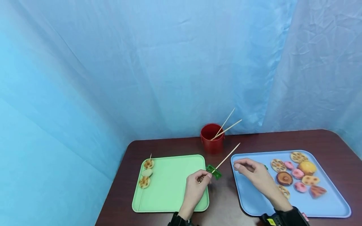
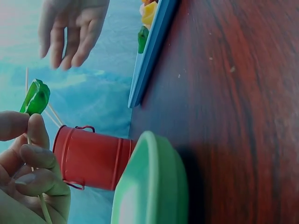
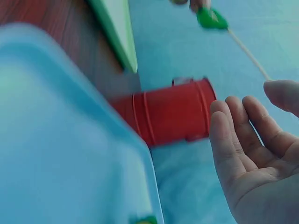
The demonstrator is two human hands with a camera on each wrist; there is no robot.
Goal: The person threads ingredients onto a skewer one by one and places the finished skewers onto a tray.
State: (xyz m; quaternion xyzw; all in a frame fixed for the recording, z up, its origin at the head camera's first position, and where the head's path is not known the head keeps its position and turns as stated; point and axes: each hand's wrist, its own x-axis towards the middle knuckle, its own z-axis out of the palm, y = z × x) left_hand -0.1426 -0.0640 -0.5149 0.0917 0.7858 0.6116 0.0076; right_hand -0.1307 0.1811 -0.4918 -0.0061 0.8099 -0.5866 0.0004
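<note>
Left fingers [image 2: 38,157] around wooden skewer [image 1: 228,155] through 1 glossy green piece [image 2: 40,98]

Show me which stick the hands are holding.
The stick bearing the dark-green piece, pinched by the left hand; two others lean in the red cup, another lies on the green tray.

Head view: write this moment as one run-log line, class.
left hand: grips skewer bearing green piece | right hand: empty, over blue tray | green tray: loaded skewer | red bucket: two sticks
</note>
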